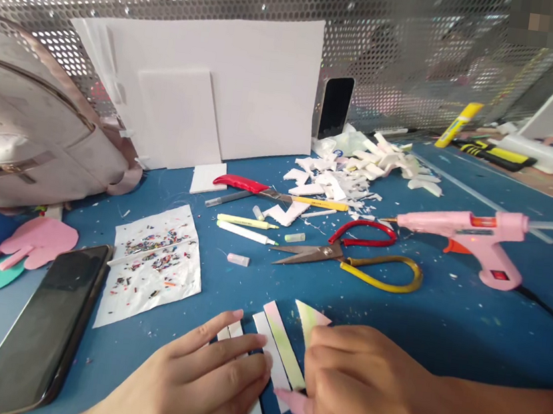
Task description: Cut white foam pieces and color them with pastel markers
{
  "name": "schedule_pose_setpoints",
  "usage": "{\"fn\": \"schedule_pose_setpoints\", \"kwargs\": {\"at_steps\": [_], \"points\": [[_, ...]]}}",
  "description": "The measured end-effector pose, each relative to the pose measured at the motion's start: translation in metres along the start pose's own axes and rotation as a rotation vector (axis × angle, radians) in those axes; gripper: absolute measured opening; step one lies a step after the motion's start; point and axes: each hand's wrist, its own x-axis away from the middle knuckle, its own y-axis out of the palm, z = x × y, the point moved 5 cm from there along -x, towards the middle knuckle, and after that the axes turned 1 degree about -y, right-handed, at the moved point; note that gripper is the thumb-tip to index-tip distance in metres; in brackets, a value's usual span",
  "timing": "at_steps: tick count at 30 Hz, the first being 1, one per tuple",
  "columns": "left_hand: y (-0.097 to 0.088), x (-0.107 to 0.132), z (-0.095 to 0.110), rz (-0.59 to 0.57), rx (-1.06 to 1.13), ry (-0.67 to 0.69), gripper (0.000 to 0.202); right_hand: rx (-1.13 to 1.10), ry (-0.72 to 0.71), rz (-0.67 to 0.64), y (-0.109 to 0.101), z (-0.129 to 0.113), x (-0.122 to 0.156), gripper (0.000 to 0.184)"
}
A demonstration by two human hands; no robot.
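Note:
My left hand [199,379] lies with fingers stretched over several narrow white strips [277,385], pressing them to the blue table. My right hand [360,385] is closed around a pink marker [300,406], whose tip touches the lower part of a white strip. Between the hands, a strip tinted pink and yellow-green [285,342] runs alongside the white one. A triangular piece with yellow-green colouring [311,315] pokes out beyond my right knuckles. Farther off lie a yellow marker [247,222], a white marker with a green tip [246,233] and a pink cap [238,260].
Scissors with red and yellow handles [334,254] lie mid-table. A pink glue gun [474,238] rests at right, with white scraps [345,175] behind. At left are a phone [39,332], a paper with colourful bits [181,282] and a bag [40,117]. White boards [269,99] lean behind.

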Motion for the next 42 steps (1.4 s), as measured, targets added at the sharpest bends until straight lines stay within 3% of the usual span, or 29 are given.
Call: {"fn": "schedule_pose_setpoints", "kwargs": {"at_steps": [3, 5, 9, 14, 18, 25, 27, 31, 34, 37, 42], "points": [[-0.002, 0.001, 0.0, 0.1, -0.014, 0.025, 0.041, 0.002, 0.067, 0.036, -0.002, 0.003, 0.0, 0.014], [-0.001, 0.002, 0.0, 0.153, -0.022, 0.042, 0.04, 0.008, 0.038, 0.035, -0.001, 0.001, -0.001, 0.015], [0.008, 0.003, -0.003, 0.09, 0.005, 0.022, 0.041, 0.04, 0.077, 0.078, -0.003, 0.002, -0.002, 0.018], [0.003, 0.005, -0.002, 0.286, -0.015, 0.013, 0.045, 0.014, 0.055, 0.054, -0.002, 0.0, -0.003, 0.018], [0.007, 0.003, -0.001, 0.08, 0.003, 0.014, 0.044, 0.045, 0.089, 0.072, -0.003, 0.001, -0.004, 0.022], [0.009, 0.006, -0.002, 0.26, -0.041, 0.037, 0.024, 0.047, 0.113, 0.09, -0.003, 0.002, -0.001, 0.024], [0.011, 0.007, -0.002, 0.245, -0.04, 0.04, 0.022, 0.018, 0.075, 0.07, -0.002, 0.0, -0.001, 0.023], [0.011, 0.008, -0.002, 0.209, -0.048, 0.045, 0.022, 0.039, 0.156, 0.092, -0.004, 0.003, -0.001, 0.027], [0.01, 0.008, -0.002, 0.24, -0.044, 0.036, 0.024, 0.016, 0.102, 0.052, -0.003, 0.0, -0.003, 0.027], [0.009, 0.007, -0.002, 0.216, -0.034, 0.045, 0.026, 0.042, 0.148, 0.089, -0.006, 0.002, -0.003, 0.028], [0.008, 0.005, -0.002, 0.169, -0.061, 0.064, 0.022, 0.001, 0.11, 0.061, -0.004, 0.001, -0.002, 0.024]]}}
